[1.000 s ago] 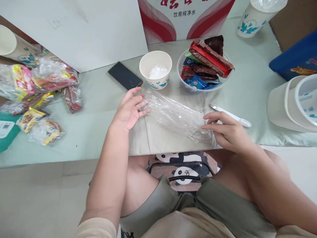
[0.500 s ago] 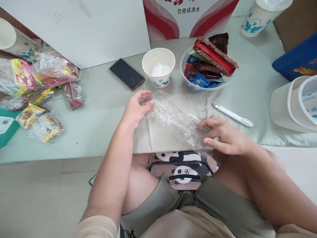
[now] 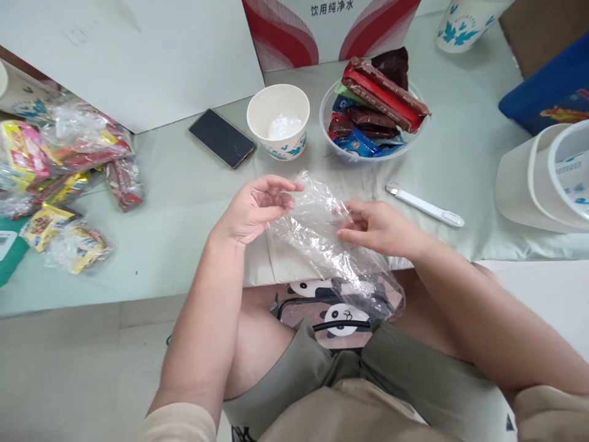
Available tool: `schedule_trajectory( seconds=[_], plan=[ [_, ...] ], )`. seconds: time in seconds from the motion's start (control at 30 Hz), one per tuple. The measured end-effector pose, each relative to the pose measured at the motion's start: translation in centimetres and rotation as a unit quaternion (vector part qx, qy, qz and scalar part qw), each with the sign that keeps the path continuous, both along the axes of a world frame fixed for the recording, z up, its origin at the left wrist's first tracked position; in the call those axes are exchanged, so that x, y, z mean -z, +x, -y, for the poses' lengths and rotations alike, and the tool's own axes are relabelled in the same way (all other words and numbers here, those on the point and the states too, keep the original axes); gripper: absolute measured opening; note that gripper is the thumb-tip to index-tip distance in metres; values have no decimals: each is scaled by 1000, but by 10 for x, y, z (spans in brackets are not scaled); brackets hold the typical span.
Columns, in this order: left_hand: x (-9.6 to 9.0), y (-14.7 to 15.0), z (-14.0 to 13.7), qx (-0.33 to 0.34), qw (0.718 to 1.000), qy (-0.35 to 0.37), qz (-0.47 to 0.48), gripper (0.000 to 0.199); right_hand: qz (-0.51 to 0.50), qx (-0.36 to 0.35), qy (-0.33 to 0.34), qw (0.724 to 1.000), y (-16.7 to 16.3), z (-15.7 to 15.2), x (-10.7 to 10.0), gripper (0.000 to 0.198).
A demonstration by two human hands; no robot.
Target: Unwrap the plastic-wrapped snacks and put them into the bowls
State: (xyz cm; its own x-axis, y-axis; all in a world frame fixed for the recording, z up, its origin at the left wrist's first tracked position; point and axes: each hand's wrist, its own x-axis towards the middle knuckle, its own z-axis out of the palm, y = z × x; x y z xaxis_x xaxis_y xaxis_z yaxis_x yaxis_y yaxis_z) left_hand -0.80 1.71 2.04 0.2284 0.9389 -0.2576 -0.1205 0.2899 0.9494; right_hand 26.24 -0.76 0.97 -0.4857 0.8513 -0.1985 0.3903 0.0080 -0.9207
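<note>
A crumpled clear plastic bag (image 3: 322, 239) stretches between my hands, its lower end hanging past the table's front edge over my lap. My left hand (image 3: 257, 209) has its fingers and thumb curled round the bag's upper left edge. On the other side, my right hand (image 3: 377, 226) grips the film with thumb and bent fingers; some fingertips show blurred through the plastic. Just beyond the bag stands a paper cup (image 3: 271, 144) with clear plastic film inside. Right of my right hand lies a white utility knife (image 3: 427, 205).
A clear bowl (image 3: 343, 153) holds several wrapped snacks. A phone (image 3: 222, 138) lies left of the cup. Wrapped snacks (image 3: 69, 147) are heaped at the left. White buckets (image 3: 519, 184) and a blue box (image 3: 547, 92) stand at the right. Cartons (image 3: 175, 61) line the back.
My right hand has moved up and left, closer to my left hand. The bag is more spread out, and its lower end hangs further over my lap. The view has shifted slightly.
</note>
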Motion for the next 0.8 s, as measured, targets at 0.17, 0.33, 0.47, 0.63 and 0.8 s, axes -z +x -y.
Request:
schedule_trajectory(
  seconds=[0.17,0.33,0.47,0.63,0.8],
  plan=[
    [6,-1,-7,-170,984,53,-29,36,25,73,32,997,-7,8,-8,24],
    [11,28,12,-72,980,-97,161,66,-105,187,12,977,-11,12,-10,31],
    [14,57,24,-3,965,-179,189,73,-167,194,9,967,-13,15,-7,42],
    [16,58,17,14,984,-160,82,27,-126,222,25,966,-11,18,-4,36],
    [15,50,19,30,992,-103,64,24,-102,232,22,967,-13,21,-1,24]
  ],
)
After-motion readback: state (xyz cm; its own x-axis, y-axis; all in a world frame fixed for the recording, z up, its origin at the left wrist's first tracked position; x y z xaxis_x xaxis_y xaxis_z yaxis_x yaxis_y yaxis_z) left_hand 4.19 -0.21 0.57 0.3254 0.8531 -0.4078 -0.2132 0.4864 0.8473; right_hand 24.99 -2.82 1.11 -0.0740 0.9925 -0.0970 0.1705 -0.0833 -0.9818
